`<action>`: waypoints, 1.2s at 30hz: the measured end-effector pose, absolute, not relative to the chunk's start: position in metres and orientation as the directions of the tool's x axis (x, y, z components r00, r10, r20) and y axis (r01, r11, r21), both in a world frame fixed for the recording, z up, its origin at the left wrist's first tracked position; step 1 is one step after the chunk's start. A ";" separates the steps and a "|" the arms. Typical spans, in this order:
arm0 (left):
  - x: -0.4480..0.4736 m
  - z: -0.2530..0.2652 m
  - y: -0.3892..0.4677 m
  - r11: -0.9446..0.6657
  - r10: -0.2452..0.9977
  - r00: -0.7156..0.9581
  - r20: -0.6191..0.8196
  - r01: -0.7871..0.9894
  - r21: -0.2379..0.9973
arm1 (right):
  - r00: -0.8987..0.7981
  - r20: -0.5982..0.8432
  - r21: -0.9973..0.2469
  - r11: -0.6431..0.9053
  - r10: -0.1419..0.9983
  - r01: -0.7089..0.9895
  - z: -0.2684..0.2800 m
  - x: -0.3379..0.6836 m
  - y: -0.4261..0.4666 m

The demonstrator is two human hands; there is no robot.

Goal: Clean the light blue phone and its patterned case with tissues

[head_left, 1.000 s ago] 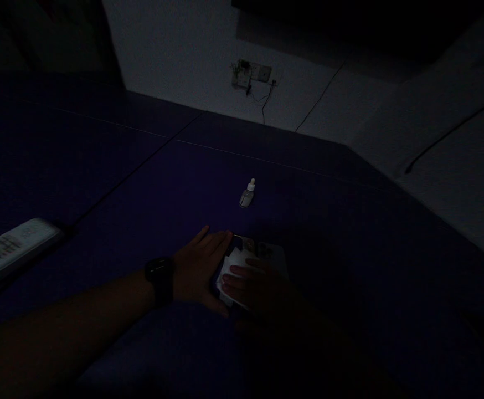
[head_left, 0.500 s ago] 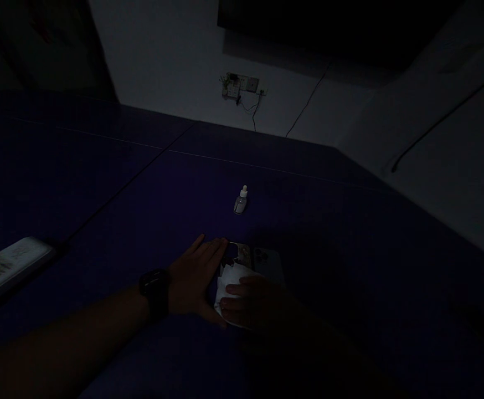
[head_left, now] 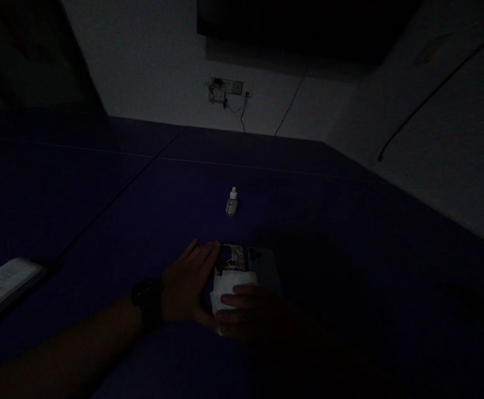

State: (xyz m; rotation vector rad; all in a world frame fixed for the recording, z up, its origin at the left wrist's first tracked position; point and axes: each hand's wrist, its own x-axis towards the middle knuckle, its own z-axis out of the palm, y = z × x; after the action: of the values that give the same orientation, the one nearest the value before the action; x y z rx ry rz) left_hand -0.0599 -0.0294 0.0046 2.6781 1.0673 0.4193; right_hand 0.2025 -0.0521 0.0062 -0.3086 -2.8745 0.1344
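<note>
Plainly, the left hand (head_left: 188, 281) lies open, its fingers stretched forward together and its thumb set apart, along the left edge of a flat, rectangular phone case with a pale, mottled pattern and a dark camera opening (head_left: 237, 256). The right hand (head_left: 248, 311) has its fingers laid out over a folded white cloth or tissue (head_left: 230, 281), pressed on the lower part of the case; its thumb is lost in the dark, so whether it also pinches the cloth cannot be told.

Two hands are in view, with one case, one cloth and one dark grey phone with a cluster of round lenses (head_left: 266, 267). That phone lies just to the right of the case; whether they touch is unclear. One small clear bottle with a white dropper cap (head_left: 231, 204) appears to stand upright beyond the case.

A black wristwatch (head_left: 149, 302) circles the left wrist, left of the case. Well apart on that same side sits one long white power strip (head_left: 7, 285), its dark cord (head_left: 119, 194) running away across the deep purple surface (head_left: 175, 199) under everything. Far beyond the case, wall sockets (head_left: 231, 87) carry thin cables. The cloth and right-hand fingers cover the case's lower half, and the right hand hides the phone's lower end.
</note>
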 end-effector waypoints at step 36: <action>-0.057 0.011 -0.027 -0.681 0.723 0.684 0.097 0.680 0.272 | 0.372 0.129 -0.991 0.136 0.919 0.009 0.066 0.263 -0.009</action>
State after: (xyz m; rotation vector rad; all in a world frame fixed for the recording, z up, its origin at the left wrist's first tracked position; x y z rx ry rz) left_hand -0.0569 -0.0267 0.0115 2.6825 1.1332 0.2907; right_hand 0.2625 -0.0089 0.0664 -1.2550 -0.9758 0.8401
